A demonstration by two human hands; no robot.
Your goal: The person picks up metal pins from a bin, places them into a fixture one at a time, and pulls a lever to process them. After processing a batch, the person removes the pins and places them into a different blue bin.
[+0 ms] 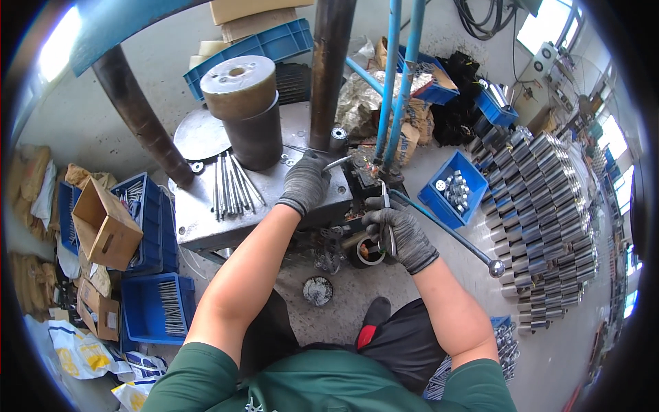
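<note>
My left hand [305,184], in a grey work glove, is closed around a thin metal rod [338,163]. The rod's end sticks out to the right, over the edge of the steel press bed [206,230]. In its own grey glove, my right hand [405,239] grips a slim metal hand tool [384,196] held upright; its exact kind I cannot make out. Left of my left hand, several long metal rods [232,189] lie fanned out on the bed. Behind them rises a thick steel cylinder [250,134] with a wider cap.
Blue pump bars [388,89] and a ball-ended lever [446,230] stand close by my right hand. A blue bin of metal parts [453,189] and stacked steel cylinders [542,220] lie right. Blue crates [158,305] line the left. A dark bucket [364,250] sits below.
</note>
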